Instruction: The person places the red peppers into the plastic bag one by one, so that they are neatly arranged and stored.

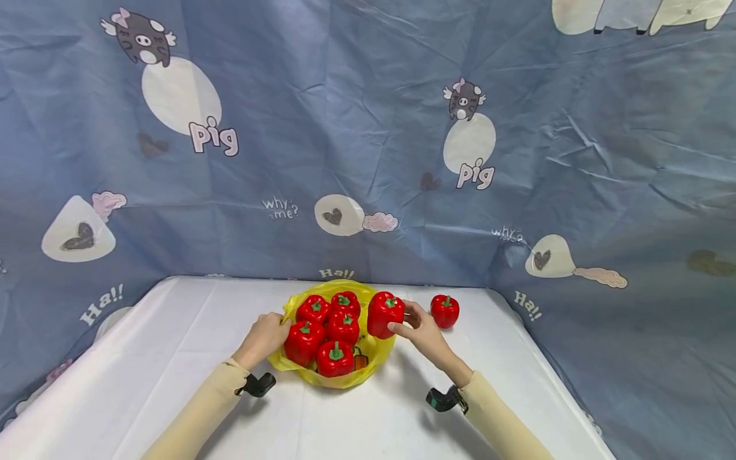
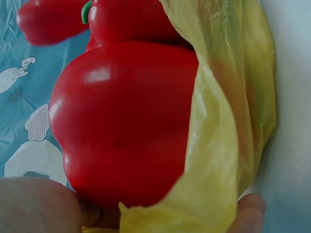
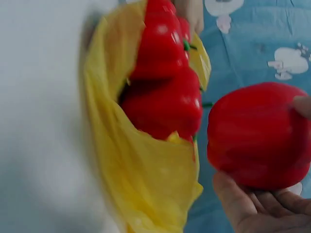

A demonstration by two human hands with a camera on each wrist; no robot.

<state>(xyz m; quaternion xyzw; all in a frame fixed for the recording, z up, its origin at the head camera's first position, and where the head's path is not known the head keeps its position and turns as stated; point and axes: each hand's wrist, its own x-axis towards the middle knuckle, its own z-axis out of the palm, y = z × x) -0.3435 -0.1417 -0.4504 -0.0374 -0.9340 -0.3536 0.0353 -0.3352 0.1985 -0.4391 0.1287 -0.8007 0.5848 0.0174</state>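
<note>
A yellow plastic bag (image 1: pixel 336 382) lies with its mouth spread wide, and several red bell peppers (image 1: pixel 303 344) with green stems sit inside it. My left hand (image 1: pixel 266 337) grips the bag's left rim; in the left wrist view a thumb and fingertip show at the yellow film (image 2: pixel 214 141), beside a large pepper (image 2: pixel 129 121). Another red bell pepper (image 1: pixel 382 316) is held in my right hand (image 1: pixel 428 335), thumb on one side and fingers on the other, raised over the bag's right edge. The right wrist view shows this pepper (image 3: pixel 257 138) apart from those in the bag.
One more red bell pepper (image 1: pixel 444 311) stands on the white-covered table (image 1: pixel 506 396), just right of my right hand. Behind and at the sides hangs a blue cloth (image 1: pixel 374 147) with pig prints. A black band (image 1: pixel 259 384) is on each wrist.
</note>
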